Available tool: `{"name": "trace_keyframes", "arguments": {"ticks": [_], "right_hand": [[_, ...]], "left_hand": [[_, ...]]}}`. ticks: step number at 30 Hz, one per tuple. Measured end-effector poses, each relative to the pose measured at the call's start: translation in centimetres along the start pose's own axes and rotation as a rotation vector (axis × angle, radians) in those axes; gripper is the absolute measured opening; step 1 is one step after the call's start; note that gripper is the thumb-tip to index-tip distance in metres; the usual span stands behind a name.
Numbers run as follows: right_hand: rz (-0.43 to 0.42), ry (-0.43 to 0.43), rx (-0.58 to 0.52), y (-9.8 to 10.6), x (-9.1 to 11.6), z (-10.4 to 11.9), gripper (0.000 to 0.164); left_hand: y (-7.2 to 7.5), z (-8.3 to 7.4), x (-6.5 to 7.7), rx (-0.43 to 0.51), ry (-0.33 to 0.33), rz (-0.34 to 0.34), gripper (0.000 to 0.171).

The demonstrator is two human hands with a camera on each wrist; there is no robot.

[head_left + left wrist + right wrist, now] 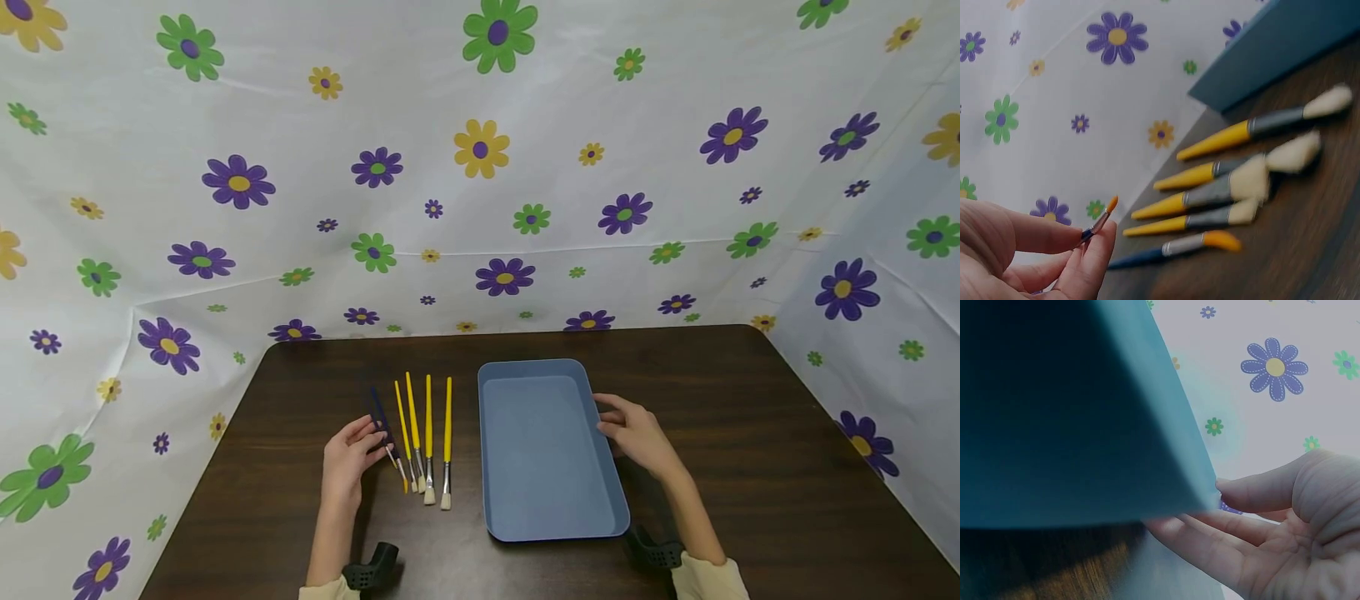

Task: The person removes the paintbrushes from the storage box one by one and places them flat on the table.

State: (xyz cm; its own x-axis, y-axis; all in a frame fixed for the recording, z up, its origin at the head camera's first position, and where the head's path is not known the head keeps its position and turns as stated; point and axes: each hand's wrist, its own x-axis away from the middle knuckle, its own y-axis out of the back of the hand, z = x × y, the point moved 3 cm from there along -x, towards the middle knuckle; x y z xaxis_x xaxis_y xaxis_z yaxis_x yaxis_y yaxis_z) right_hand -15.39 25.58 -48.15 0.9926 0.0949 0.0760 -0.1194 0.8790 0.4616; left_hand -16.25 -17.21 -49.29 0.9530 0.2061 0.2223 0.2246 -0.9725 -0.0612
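My left hand (347,467) pinches a thin dark blue paintbrush (1100,224) with orange bristles between thumb and fingers. Right beside those fingers lies another dark blue paintbrush (1184,245), its orange bristles toward me. Several yellow-handled paintbrushes (448,417) with pale bristles lie in a loose row to the right of it, bristle ends nearest me. A blue-grey rectangular tray (551,454) stands right of the brushes. At the tray's right side my right hand (641,435) grips the edge, with its thumb on the side wall and fingers under the bottom in the right wrist view.
Everything rests on a dark brown wooden table (720,392) with rounded far corners. A white cloth (420,125) printed with purple, green and yellow flowers hangs behind and along the sides. Black bands (371,567) are worn on both wrists, below light sleeves (708,581).
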Motion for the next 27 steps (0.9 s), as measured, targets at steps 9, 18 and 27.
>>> {"name": "trace_keyframes", "arguments": {"ticks": [9,18,27], "right_hand": [[0.005,0.008,-0.006,0.15,-0.06,0.02,0.049],[0.003,0.006,-0.009,-0.04,-0.01,-0.18,0.048],[0.005,0.005,-0.011,-0.01,0.00,-0.13,0.048]], "left_hand": [[0.51,0.30,-0.20,-0.109,0.021,-0.016,0.044],[0.27,0.70,-0.02,-0.205,0.017,0.008,0.041],[0.16,0.63,0.12,-0.363,-0.032,-0.009,0.033]]}}
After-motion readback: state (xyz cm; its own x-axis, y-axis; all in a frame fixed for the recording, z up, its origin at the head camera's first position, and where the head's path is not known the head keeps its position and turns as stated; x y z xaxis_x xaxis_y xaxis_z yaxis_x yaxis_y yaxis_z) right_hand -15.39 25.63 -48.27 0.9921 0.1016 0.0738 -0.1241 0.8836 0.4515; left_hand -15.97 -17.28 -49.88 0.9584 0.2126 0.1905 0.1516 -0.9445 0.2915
